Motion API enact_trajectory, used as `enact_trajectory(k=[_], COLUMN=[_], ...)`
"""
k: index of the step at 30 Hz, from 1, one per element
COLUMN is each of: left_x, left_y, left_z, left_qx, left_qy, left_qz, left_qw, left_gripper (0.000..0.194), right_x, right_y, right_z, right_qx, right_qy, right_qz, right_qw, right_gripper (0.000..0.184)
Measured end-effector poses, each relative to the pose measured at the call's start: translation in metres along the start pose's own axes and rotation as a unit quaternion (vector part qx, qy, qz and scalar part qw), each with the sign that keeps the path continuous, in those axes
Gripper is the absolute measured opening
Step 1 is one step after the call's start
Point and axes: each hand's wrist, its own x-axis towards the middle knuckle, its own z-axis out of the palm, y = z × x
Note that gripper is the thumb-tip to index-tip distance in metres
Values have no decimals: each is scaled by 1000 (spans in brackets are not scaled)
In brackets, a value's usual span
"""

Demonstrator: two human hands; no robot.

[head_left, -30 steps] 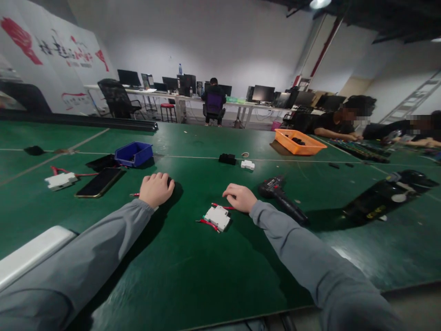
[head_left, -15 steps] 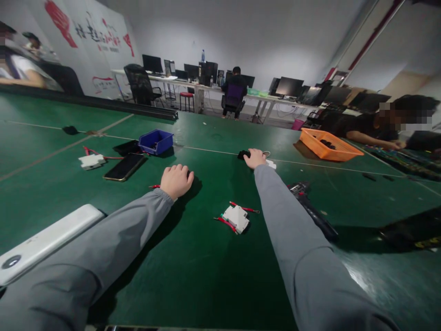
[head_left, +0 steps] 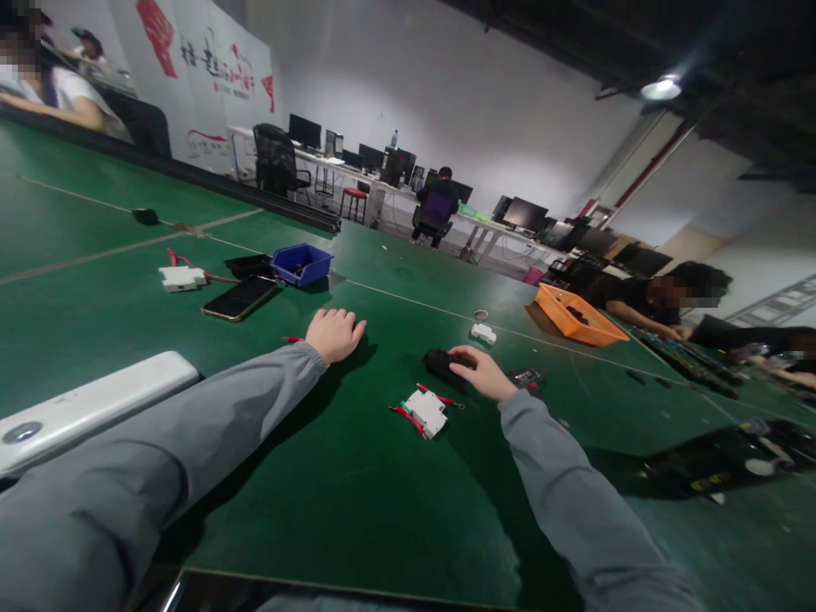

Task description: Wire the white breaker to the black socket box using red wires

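Black block just beyond the breaker: my right hand pinches its end, probably for control; left hand, can't tell its grip.

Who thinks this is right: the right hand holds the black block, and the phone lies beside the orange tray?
Not quite: in the head view, the phone lies beside the blue bin, not the orange tray. The right hand holds the black block.

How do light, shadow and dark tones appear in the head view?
In the head view, the lamp glares; in the head view, the left hand casts its shadow picture-right, the bottle picture-left; in the head view, the black block in the right hand is too dark for fine detail.
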Motion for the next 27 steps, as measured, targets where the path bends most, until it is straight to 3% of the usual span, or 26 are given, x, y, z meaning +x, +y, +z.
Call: enact_trajectory(k=[4, 8, 13, 27], left_x=[-1, -1, 0, 0], left_y=[1, 3, 4, 4], left_z=[-1, -4, -8, -15], left_qx=[14, 39, 58, 60], left_qy=[6, 6, -21, -80], left_qz=[16, 36, 50, 62], left_qw=[1000, 999, 997, 993], left_gripper=[52, 54, 58, 57], right_x=[-34, -37, -33, -52], right_y=[-10, -15, -21, -26], right_z=[0, 20, 33, 28], right_qx=[65, 87, 99, 138], right_qy=[69, 144, 91, 38], right_qz=[-12, -27, -108, -121], right_qw=[995, 985, 985, 982], right_gripper=[31, 28, 26, 35])
